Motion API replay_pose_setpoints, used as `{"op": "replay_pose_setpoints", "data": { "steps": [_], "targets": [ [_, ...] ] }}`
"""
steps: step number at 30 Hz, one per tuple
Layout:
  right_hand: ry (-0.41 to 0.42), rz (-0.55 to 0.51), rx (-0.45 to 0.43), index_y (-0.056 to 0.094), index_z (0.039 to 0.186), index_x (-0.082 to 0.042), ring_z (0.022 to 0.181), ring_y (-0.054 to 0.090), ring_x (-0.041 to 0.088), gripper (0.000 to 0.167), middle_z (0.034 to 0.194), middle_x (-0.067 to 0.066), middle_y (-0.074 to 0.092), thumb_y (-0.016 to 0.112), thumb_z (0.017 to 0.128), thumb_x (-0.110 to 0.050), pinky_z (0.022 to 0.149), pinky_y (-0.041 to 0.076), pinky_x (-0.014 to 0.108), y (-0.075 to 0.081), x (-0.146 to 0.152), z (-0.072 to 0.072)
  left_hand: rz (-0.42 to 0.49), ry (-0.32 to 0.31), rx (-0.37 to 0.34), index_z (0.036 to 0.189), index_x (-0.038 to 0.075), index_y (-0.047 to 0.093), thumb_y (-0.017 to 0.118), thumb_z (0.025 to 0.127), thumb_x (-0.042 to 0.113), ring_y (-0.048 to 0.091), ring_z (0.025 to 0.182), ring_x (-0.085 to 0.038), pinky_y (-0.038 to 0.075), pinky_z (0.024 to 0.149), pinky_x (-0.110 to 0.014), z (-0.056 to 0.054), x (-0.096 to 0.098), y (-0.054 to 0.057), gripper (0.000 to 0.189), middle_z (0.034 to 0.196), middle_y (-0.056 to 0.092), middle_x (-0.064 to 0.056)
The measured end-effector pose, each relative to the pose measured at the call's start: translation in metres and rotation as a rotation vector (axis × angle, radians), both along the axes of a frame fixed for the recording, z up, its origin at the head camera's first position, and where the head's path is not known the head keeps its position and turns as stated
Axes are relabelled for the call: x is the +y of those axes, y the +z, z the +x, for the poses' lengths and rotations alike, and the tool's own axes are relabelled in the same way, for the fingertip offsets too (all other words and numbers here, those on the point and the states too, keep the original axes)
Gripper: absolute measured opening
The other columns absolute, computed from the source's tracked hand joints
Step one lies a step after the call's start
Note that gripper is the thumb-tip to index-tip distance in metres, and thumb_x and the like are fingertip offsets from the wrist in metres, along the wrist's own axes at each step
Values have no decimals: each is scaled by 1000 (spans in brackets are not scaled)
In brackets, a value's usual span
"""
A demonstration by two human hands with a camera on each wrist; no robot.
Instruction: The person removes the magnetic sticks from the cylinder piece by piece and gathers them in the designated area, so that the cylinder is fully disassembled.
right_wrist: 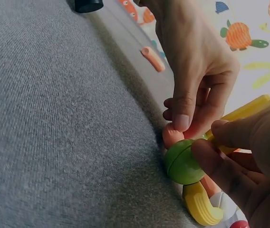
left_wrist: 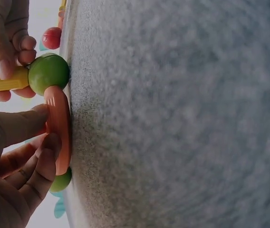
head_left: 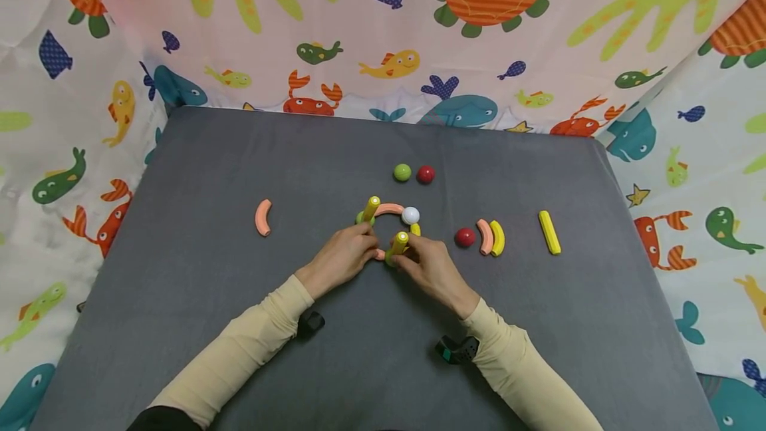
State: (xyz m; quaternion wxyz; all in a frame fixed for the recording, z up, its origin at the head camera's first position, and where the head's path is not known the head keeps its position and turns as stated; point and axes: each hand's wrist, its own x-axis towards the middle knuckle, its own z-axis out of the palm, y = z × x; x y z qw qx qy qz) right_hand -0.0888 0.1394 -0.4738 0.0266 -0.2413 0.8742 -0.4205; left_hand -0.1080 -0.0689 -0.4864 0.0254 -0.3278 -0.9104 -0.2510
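Observation:
On the table, curved sticks and balls join into a ring. My left hand (head_left: 342, 257) pinches a salmon-orange curved stick (left_wrist: 59, 128) on the ring's near side, thumb on one face and fingers on the other. One end of that stick meets a green ball (left_wrist: 48, 73). From this ball rises a straight yellow stick (head_left: 399, 242), pinched low by my right hand (head_left: 435, 270). A second upright yellow stick (head_left: 372, 207) stands on another green ball (head_left: 361, 218) at the left. The far side has an orange curved stick (head_left: 390, 208), a white ball (head_left: 410, 215) and a yellow curved stick (right_wrist: 199, 204).
A green ball (head_left: 402, 172) and a red ball (head_left: 426, 174) lie behind the ring. To the right are another red ball (head_left: 465, 237), an orange curve (head_left: 485, 237), a yellow curve (head_left: 497, 238) and a yellow stick (head_left: 549, 232). One orange curve (head_left: 262, 217) lies left.

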Motion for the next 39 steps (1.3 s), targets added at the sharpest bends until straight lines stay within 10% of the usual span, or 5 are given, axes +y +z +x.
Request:
{"op": "replay_pose_setpoints", "data": {
  "steps": [15,22,30,39],
  "targets": [
    [-31,46,96,63,103,-7,72,68,13,14,84,5,70,68,92,-14,65,54,25,5,4,-1,26,21,-10,88,10,76,70,90,13,65,78,-15,55,72,-31,1,0,-3,6,90,64,-3],
    [-315,192,237,66,97,0,76,63,28,16,92,16,61,73,85,-8,67,51,39,14,69,-27,37,13,-52,90,10,77,69,91,13,66,82,-15,55,74,-31,3,1,-4,8,93,65,-3],
    [-639,425,141,62,116,8,79,63,41,35,91,26,66,65,86,-9,69,49,54,19,177,-40,44,16,-73,92,11,77,68,91,14,66,81,-15,55,74,-31,3,0,-2,9,94,65,-2],
    [-664,627,65,65,102,13,70,58,48,34,85,34,62,64,76,-8,57,43,56,16,203,-35,51,17,-54,90,9,77,69,91,11,66,82,-16,55,75,-31,2,-2,0,8,94,65,-3]
  ]
}}
